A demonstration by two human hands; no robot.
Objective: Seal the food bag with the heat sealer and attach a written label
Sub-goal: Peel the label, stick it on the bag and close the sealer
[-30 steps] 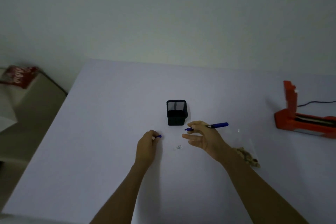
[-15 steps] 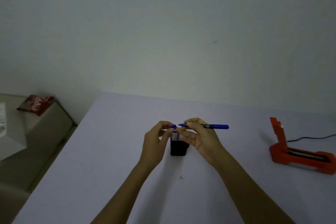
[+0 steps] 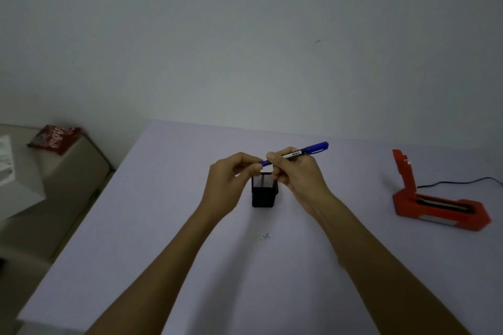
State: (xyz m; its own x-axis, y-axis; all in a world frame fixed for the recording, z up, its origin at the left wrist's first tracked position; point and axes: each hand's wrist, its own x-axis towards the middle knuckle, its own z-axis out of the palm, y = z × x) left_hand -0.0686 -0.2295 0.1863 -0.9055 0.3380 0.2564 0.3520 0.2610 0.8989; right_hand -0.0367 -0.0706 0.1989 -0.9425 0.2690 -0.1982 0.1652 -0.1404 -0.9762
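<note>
Two bare hands meet above the middle of a pale lilac table (image 3: 152,226), seen from a head camera looking down. At far left, off the table, a red snack packet (image 3: 54,139) lies on a beige surface. Moving right, the left hand (image 3: 231,185) is raised, its thumb and fingers pinched together on the near tip of a blue pen (image 3: 299,153); whether that tip is a cap cannot be told. The right hand (image 3: 296,174) grips the pen's barrel, fingers curled tight around it, with the blue far end poking out up and to the right. Just beneath both hands stands a black mesh pen holder (image 3: 262,193), upright on the table and apart from the pen. Nearer the viewer, a small white label (image 3: 265,236) lies flat on the tabletop between the forearms. At far right sits a red heat sealer (image 3: 435,207), its lid raised upright, with a dark cord (image 3: 462,182) trailing off to the right.
</note>
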